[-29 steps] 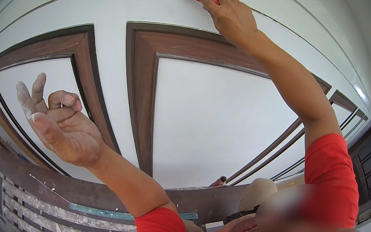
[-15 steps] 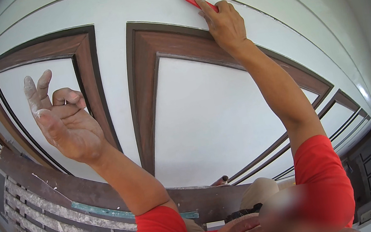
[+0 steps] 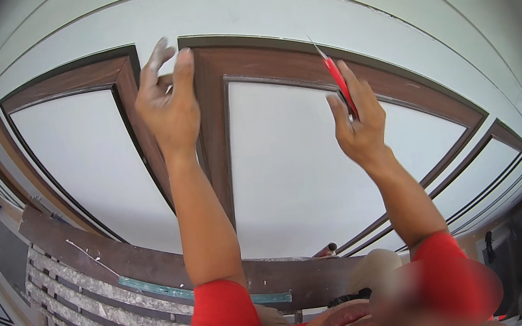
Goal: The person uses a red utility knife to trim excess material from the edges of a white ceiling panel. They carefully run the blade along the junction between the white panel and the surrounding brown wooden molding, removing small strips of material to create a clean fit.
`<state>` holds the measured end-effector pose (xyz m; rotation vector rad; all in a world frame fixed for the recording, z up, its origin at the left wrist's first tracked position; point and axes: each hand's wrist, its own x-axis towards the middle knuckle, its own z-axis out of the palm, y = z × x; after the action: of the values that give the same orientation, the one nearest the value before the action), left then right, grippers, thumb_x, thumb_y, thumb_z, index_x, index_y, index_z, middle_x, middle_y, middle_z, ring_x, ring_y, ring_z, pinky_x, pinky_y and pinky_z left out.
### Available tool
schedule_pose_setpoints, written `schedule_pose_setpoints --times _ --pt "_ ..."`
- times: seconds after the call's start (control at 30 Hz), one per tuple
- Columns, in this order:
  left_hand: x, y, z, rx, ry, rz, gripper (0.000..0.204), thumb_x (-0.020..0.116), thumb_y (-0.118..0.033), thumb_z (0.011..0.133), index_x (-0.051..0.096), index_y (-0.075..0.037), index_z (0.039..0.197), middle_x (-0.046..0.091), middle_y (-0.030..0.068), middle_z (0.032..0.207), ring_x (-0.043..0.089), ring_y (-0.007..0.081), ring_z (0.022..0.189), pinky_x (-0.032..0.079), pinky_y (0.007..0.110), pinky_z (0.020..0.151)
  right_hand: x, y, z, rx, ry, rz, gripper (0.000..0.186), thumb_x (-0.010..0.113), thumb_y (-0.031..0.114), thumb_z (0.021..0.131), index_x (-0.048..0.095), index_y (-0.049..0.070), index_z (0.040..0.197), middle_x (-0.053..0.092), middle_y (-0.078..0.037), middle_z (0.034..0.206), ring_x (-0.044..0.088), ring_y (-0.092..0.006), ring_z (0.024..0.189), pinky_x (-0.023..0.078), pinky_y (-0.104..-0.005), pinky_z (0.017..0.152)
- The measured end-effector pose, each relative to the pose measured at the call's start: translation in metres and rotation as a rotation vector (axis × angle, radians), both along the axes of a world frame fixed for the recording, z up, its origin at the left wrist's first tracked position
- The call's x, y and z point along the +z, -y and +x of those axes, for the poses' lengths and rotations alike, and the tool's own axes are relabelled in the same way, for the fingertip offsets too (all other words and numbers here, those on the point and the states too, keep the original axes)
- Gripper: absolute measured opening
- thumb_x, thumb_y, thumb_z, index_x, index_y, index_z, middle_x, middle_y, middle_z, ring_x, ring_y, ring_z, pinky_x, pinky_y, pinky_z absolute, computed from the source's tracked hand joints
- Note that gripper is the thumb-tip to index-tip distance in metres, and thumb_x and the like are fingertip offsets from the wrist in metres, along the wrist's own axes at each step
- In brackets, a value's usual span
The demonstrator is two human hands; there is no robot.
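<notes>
Up at the ceiling, left hand (image 3: 169, 112) has its fingers nearly together and extended, fingertips (image 3: 181, 57) touching the brown wooden frame (image 3: 214, 122) where it meets the white strip between the two panels; nothing held in it. Right hand (image 3: 355, 125) is clamped on a red-handled knife (image 3: 336, 81), thumb and fingers pinched round the handle, thin blade pointing up and left, tip just short of the frame's top rail, not visibly touching. Change from a second ago: the right hand was far up at the edge of the upper white band with the knife against it; it has come down and away. The left hand, which hung free at the left, has moved right onto the frame. Judgement: cutting at the upper edge is paused, attention now on the frame corner. Red sleeves (image 3: 231, 322) low in view; scaffold planks (image 3: 90, 283) below left.
</notes>
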<state>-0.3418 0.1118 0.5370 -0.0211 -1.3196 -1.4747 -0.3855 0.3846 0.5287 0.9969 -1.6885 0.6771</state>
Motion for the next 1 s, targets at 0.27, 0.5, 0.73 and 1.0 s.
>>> schedule_pose_setpoints --times 0.27,0.5,0.73,1.0 --pt "0.072 -0.001 -0.089 0.285 0.227 -0.479 0.046 0.068 -0.035 0.094 0.071 -0.003 0.127 0.073 0.014 0.108 0.068 0.0251 0.082 0.054 0.037 0.081 -0.111 -0.052 0.029 -0.01 0.524 -0.182 0.046 0.064 0.021 0.103 0.056 -0.004 0.142 0.06 -0.009 0.083 0.053 -0.0154 0.071 0.045 -0.0304 0.066" --pt "0.101 -0.016 -0.097 0.624 0.504 -0.632 0.045 0.064 -0.039 0.094 0.074 -0.004 0.121 0.075 0.0207 0.105 0.07 0.0382 0.098 0.053 0.045 0.091 -0.125 -0.077 0.029 0.045 0.632 -0.255 0.046 0.063 0.024 0.104 0.058 -0.003 0.14 0.062 -0.009 0.086 0.056 -0.0158 0.075 0.047 -0.0291 0.07" --pt "0.093 0.005 -0.106 0.727 0.34 -0.867 0.043 0.067 -0.039 0.092 0.074 -0.008 0.122 0.075 0.0144 0.104 0.07 0.0348 0.098 0.052 0.042 0.093 -0.105 -0.091 0.013 0.042 0.579 -0.18 0.042 0.064 0.019 0.102 0.06 -0.001 0.138 0.061 -0.01 0.081 0.055 -0.0165 0.068 0.046 -0.0326 0.063" --pt "0.093 -0.006 -0.103 0.621 0.364 -0.67 0.042 0.068 -0.036 0.091 0.074 -0.011 0.124 0.076 0.0133 0.106 0.071 0.0338 0.099 0.052 0.04 0.093 0.061 -0.033 -0.064 -0.022 0.033 0.1 0.036 0.066 0.028 0.099 0.066 0.01 0.131 0.068 -0.013 0.082 0.065 -0.0337 0.069 0.053 -0.0437 0.065"
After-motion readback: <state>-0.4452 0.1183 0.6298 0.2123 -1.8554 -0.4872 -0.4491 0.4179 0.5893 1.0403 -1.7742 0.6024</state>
